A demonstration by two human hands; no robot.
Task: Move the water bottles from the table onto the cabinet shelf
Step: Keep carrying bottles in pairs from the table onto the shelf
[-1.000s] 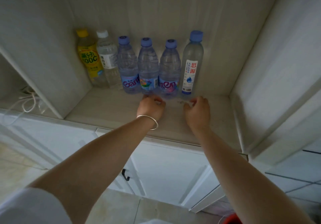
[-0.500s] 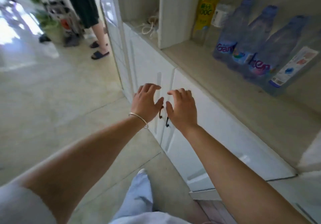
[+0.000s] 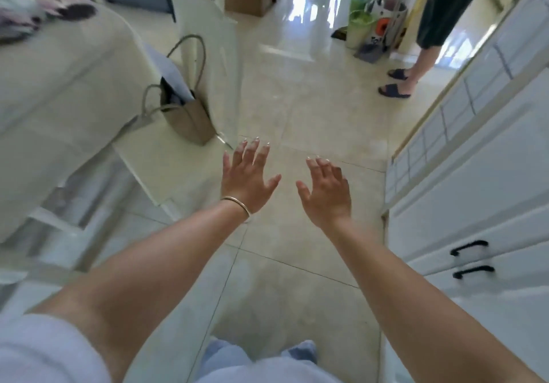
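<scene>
Grip state: nothing is held; the left hand (image 3: 248,174) and right hand (image 3: 326,192) are spread and released over the floor (image 3: 312,109), left of the cabinet (image 3: 475,192). No water bottles are seen now (shelf out of view). Progress is judged partial: bottles were shelved a second ago, when both hands were at the shelf; the desk (image 3: 68,85), left of the cabinet, is now faced.

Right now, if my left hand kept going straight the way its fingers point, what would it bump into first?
Probably nothing close. The left hand is open, its fingers aimed ahead over bare floor. The brown bag and the white chair sit to the left of that line, though depth is hard to judge.
</scene>
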